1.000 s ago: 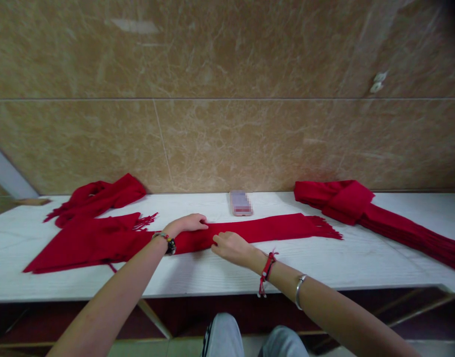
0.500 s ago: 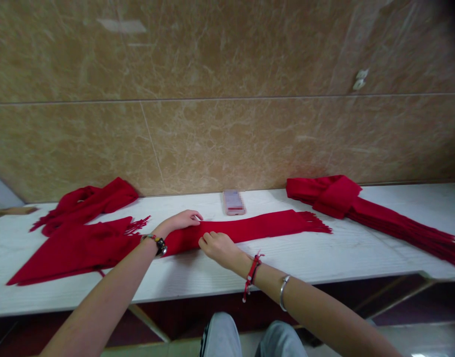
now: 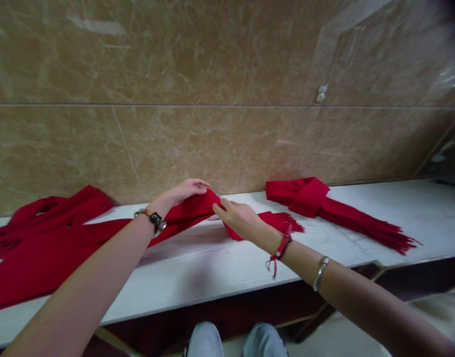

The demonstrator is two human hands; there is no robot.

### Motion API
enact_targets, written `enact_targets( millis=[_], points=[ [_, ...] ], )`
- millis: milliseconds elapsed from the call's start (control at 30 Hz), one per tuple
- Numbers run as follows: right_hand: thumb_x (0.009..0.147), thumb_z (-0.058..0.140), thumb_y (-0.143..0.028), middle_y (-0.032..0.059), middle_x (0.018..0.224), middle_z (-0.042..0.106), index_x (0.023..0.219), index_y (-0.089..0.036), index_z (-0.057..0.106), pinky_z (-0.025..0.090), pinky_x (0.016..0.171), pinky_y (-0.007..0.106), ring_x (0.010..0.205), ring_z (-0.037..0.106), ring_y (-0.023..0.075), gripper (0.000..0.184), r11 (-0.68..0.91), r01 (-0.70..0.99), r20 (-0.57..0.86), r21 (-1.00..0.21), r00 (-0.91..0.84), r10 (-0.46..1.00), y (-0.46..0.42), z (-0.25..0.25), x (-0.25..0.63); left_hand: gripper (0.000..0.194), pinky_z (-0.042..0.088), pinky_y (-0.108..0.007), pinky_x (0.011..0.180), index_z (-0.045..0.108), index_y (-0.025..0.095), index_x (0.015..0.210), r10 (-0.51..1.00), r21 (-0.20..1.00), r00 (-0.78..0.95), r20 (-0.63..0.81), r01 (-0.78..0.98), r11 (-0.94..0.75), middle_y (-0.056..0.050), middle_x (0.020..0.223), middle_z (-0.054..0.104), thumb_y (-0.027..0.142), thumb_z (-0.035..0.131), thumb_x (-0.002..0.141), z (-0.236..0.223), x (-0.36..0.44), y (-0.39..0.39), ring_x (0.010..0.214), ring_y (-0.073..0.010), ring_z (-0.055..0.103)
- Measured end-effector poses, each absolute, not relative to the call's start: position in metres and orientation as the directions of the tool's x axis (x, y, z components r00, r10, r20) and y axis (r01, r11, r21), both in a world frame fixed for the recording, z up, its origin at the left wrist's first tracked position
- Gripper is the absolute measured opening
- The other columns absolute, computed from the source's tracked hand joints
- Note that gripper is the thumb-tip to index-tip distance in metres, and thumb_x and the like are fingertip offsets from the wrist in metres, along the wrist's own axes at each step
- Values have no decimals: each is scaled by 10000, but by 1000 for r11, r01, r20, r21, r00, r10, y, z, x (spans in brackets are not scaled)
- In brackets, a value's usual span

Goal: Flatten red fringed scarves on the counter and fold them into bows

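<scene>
Table (image 3: 198,275) before me, knees (image 3: 205,342) below its near edge, wall (image 3: 212,144) behind. Scarf (image 3: 194,206) runs left to right across it, one stretch up off the top between my left hand (image 3: 185,191) and right hand (image 3: 238,218). Second scarf (image 3: 60,210) back left, third scarf (image 3: 309,198) right of the fringe (image 3: 292,221).

The left forearm (image 3: 95,277) hides part of the lifted scarf (image 3: 192,207), the left edge crops another cloth (image 3: 51,255), and the bottom edge crops the knees (image 3: 204,341).
</scene>
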State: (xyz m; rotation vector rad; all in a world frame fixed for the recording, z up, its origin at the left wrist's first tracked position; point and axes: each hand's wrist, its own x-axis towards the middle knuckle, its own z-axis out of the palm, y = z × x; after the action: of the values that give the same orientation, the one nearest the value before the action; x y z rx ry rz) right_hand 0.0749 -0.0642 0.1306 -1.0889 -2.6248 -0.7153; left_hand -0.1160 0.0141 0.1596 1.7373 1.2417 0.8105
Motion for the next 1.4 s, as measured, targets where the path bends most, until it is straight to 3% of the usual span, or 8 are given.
enact_targets(
  millis=[200,400,600,800,1033,1267,1400],
  points=[
    [866,329,-88,88,932,556,1015,-156,512,364,517,235,743,563,153,246,487,752,401,445,-653,642,-46,140,147,288,431,-263,723,623,141,916,923,929,384,7,340,-149,-47,866,658,151,625,629,167,-38,40,730,-125,579],
    [859,343,-84,101,928,570,1040,-150,513,374,534,243,743,564,162,257,428,772,354,470,-609,709,-25,108,207,261,446,-250,711,632,133,906,901,926,432,-48,356,-122,-47,827,674,110,573,653,133,31,70,709,-122,589],
    [866,343,-114,96,910,564,1029,-161,511,391,555,250,741,564,161,239,463,775,270,430,-599,753,-10,61,242,290,456,-257,734,635,124,942,878,816,476,-52,527,-237,-62,904,679,136,546,667,84,68,93,785,-151,607],
    [862,345,-113,96,870,572,992,-157,524,383,573,252,725,555,156,225,515,779,220,359,-606,764,-2,35,255,354,430,-267,826,622,99,978,875,751,485,-11,582,-313,-91,1011,651,70,527,638,53,86,102,904,-177,592],
    [866,336,-121,83,874,568,983,-159,547,380,611,243,739,538,148,244,503,830,247,242,-554,795,1,25,261,351,386,-272,907,552,150,1086,796,434,573,193,678,-593,-83,1116,592,116,498,741,46,89,84,1012,-173,537],
    [867,354,-183,63,985,547,1088,-188,526,396,665,217,816,545,133,279,352,935,299,-49,-323,898,-6,38,248,407,366,-388,928,468,182,1196,762,185,587,273,746,-640,-120,1237,436,334,454,819,48,65,39,1101,-238,454],
    [856,361,-147,73,995,531,1103,-178,518,391,648,218,791,541,130,294,340,938,313,-74,-302,901,-4,36,241,498,383,-380,911,443,175,1212,745,34,619,249,763,-645,-115,1210,432,394,522,771,41,25,3,1075,-248,460]
  ],
)
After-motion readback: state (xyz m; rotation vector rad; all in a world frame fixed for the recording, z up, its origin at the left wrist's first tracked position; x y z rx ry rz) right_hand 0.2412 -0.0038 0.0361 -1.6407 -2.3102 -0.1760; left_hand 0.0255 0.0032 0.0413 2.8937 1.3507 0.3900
